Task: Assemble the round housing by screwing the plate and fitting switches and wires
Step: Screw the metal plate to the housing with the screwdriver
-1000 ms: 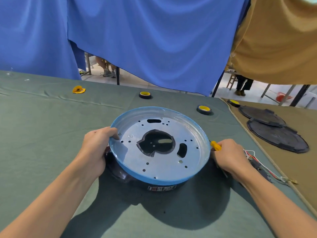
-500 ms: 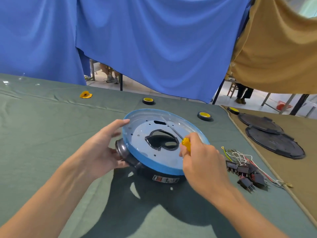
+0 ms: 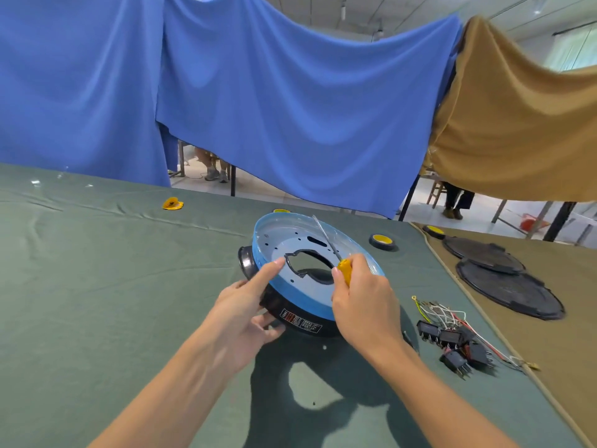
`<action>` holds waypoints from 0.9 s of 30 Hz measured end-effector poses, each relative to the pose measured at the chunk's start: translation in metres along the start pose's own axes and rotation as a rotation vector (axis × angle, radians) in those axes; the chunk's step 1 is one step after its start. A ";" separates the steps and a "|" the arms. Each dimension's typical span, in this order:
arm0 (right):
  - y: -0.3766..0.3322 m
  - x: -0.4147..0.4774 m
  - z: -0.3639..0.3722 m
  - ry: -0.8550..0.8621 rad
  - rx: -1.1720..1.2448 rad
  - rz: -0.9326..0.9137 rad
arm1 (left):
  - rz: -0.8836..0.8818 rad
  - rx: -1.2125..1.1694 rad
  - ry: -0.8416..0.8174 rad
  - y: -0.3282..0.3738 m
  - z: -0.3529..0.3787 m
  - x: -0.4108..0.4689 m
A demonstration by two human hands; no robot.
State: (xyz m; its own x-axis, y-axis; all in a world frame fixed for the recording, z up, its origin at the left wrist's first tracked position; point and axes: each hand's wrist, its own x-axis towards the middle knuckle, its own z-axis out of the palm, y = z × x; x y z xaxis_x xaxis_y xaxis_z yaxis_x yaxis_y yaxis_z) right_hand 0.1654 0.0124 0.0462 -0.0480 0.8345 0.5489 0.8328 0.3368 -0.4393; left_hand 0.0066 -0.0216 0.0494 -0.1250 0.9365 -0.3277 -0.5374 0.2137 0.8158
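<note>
The round black housing (image 3: 302,321) lies on the green cloth, and a blue-rimmed metal plate (image 3: 300,287) with a central cut-out sits on top of it. My left hand (image 3: 240,313) cups the housing's near left side, its index finger stretched onto the plate's rim. My right hand (image 3: 363,302) grips a yellow-handled screwdriver (image 3: 344,270), whose thin shaft slants up over the plate. Black rocker switches (image 3: 455,345) with white, red and yellow-green wires (image 3: 442,310) lie to the right of the housing.
Two yellow tape rolls (image 3: 382,241) stand behind the plate and a yellow scrap (image 3: 172,203) lies far left. Two dark round covers (image 3: 508,294) lie on the brown cloth at right. Blue and tan curtains hang behind the table.
My right hand came from the plate's right edge to above it, bringing the screwdriver over the plate. My left hand shifted on the rim, its index finger now straight. The view tilted upward.
</note>
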 end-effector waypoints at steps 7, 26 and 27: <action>-0.010 0.004 0.005 0.100 0.279 0.097 | 0.065 -0.106 0.179 -0.038 0.034 0.012; -0.012 0.009 -0.031 0.114 0.752 0.327 | 1.034 0.539 0.707 0.048 0.035 0.000; -0.012 0.009 -0.034 0.116 0.766 0.334 | 1.094 0.602 0.709 0.047 0.034 -0.001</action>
State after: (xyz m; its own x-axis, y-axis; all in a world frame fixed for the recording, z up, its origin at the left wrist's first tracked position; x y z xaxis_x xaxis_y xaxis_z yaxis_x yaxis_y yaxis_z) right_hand 0.1739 0.0015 0.0801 0.2268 0.9067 0.3556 0.1873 0.3177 -0.9295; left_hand 0.0100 -0.0028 0.1046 -0.7149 0.4089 0.5672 0.5047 -0.2597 0.8233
